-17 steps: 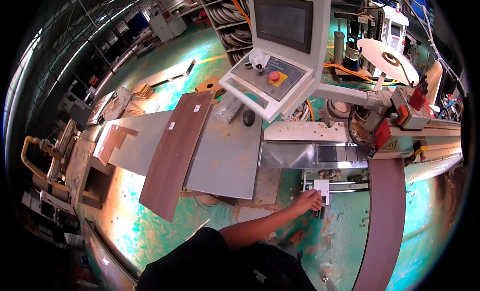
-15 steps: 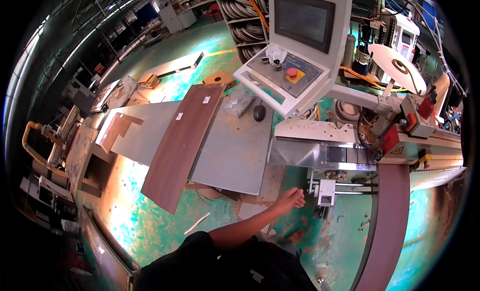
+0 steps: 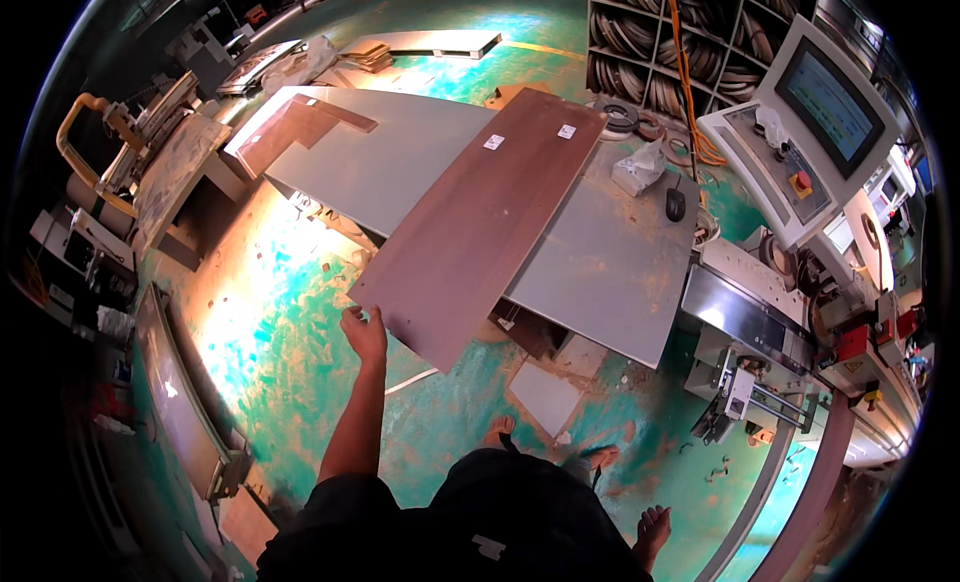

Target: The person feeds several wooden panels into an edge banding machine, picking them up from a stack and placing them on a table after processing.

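Observation:
A long brown wood-grain board with two small white labels lies slantwise across a grey table, its near end jutting past the table's edge. My left hand is at the board's near left corner, thumb and fingers apart, fingertips close to the edge; contact is unclear. Low on the right hangs my right hand, its fingers curled in with nothing visible in them, away from any object.
Right of the table stands a machine with a screen and control panel, and a brown strip-like panel lies along it. A computer mouse and a plastic bag rest on the table. Behind is a rack of coiled edging.
My view has turned left toward the table. My left hand, a loose fist near the machine before, has swung left to the board's corner and unfolded. My right hand has come into view.

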Available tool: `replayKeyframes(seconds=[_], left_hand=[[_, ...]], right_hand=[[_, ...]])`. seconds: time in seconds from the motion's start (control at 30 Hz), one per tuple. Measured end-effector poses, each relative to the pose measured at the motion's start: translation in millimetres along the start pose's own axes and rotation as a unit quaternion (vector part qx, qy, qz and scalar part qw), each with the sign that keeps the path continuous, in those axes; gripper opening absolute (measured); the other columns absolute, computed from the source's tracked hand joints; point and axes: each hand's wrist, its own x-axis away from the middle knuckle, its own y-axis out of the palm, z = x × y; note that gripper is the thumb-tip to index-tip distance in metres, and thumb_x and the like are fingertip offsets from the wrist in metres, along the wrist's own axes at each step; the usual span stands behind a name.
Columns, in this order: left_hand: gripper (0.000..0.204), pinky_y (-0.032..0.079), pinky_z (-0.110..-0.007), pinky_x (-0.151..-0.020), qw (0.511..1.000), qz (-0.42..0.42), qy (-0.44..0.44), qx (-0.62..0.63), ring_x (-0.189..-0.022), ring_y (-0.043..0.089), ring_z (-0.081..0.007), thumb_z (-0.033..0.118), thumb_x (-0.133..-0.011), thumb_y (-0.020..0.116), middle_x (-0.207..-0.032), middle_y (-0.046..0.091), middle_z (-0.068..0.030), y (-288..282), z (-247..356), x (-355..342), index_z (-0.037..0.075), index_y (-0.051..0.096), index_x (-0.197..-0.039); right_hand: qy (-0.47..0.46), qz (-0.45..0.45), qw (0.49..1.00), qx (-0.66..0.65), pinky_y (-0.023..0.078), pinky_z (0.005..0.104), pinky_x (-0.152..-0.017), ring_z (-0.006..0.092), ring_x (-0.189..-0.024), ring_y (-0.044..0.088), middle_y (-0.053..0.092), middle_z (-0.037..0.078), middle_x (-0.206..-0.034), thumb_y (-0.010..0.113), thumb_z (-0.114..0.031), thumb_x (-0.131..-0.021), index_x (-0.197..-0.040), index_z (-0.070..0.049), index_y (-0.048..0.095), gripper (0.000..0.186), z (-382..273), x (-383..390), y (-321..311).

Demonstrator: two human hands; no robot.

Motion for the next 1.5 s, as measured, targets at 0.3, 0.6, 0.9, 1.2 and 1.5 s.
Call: replayKeyframes(seconds=[0.3, 0.6, 0.9, 1.2, 1.5], left_hand=[[0.037, 0.057, -0.038, -0.085, 0.826, -0.350, -0.306, 0.320, -0.083, 0.066, -0.0193, 0.042, -0.094, 0.074, -0.090, 0.067, -0.0049, 2, -92, -138, 0.008, 0.064, -0.103], [0.036, 0.046, -0.034, -0.076, 0.875, -0.420, -0.179, 0.161, -0.079, 0.062, -0.0163, 0.044, -0.094, 0.074, -0.082, 0.067, -0.0035, -3, -87, -139, 0.010, 0.066, -0.087], [0.051, 0.048, -0.030, -0.063, 0.863, -0.463, -0.169, 0.108, -0.068, 0.058, -0.0146, 0.054, -0.090, 0.075, -0.076, 0.064, -0.0054, -40, -98, -63, 0.005, 0.063, -0.083], [0.042, 0.050, -0.030, -0.064, 0.861, -0.444, -0.176, 0.177, -0.068, 0.061, -0.0152, 0.043, -0.091, 0.079, -0.077, 0.065, -0.0061, -47, -87, -22, 0.006, 0.061, -0.083], [0.012, 0.051, -0.033, -0.076, 0.943, -0.207, 0.181, 0.186, -0.082, 0.062, -0.0196, 0.011, -0.097, 0.066, -0.090, 0.061, -0.0098, -66, 35, 32, 0.000, 0.060, -0.098]], right_hand=[[-0.080, -0.318, 0.854, 0.403, 0.057, 0.0343, -0.081, 0.0220, -0.092, 0.073, 0.074, 0.012, -0.103, 0.058, -0.034, -0.105, -0.119, 0.001, 0.066, 0.039, -28, 77, 237], [-0.113, -0.359, 0.828, 0.416, 0.057, 0.0340, -0.084, 0.0215, -0.093, 0.072, 0.074, 0.014, -0.102, 0.057, -0.029, -0.106, -0.118, 0.003, 0.066, 0.035, -10, 90, 300], [0.146, -0.401, 0.903, 0.056, 0.052, 0.0376, -0.102, 0.0201, -0.120, 0.062, 0.063, 0.012, -0.130, 0.064, -0.031, -0.104, -0.135, -0.002, 0.057, 0.043, 7, 105, 445], [0.046, -0.318, 0.937, 0.140, 0.055, 0.0331, -0.084, 0.0164, -0.097, 0.068, 0.071, 0.006, -0.111, 0.079, -0.031, -0.092, -0.124, -0.001, 0.066, 0.046, -9, 77, 434], [-0.231, -0.155, 0.906, 0.319, 0.046, 0.0285, -0.066, 0.0083, -0.073, 0.054, 0.064, 0.001, -0.080, 0.080, -0.022, -0.087, -0.094, 0.001, 0.069, 0.026, -122, 126, 289]])
